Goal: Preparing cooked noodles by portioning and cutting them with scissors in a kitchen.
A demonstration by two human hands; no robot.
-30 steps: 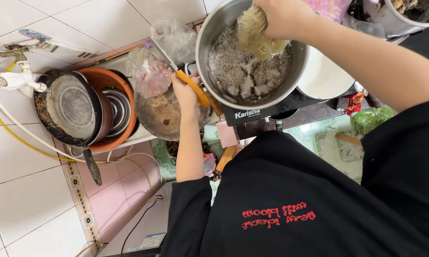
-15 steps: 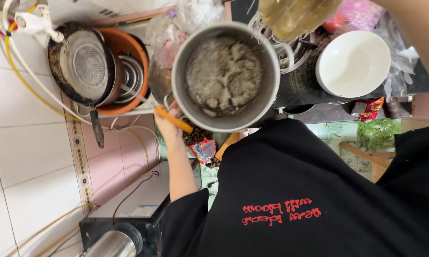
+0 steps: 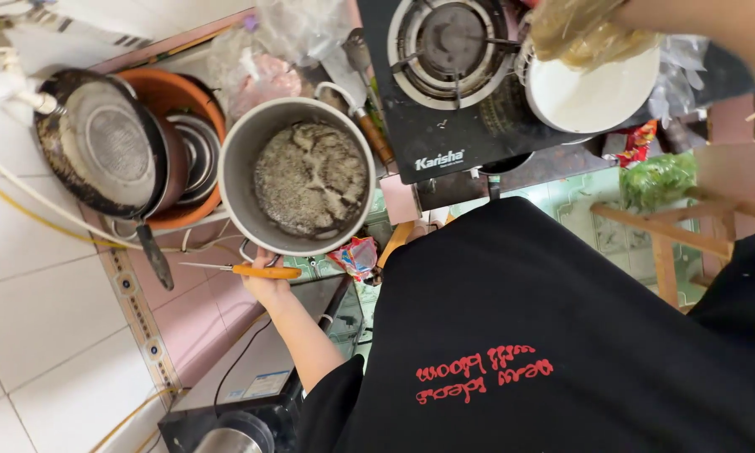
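Left hand grips pot holding grey residue; right hand clutches clump over white bowl.

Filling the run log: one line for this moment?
left hand: holds pot, scissors | right hand: gloved, over bowl

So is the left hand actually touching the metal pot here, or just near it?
Touching. The head view shows the left hand gripping the metal pot at its near rim, fingers hidden under the edge, orange-handled scissors lying across the hand.
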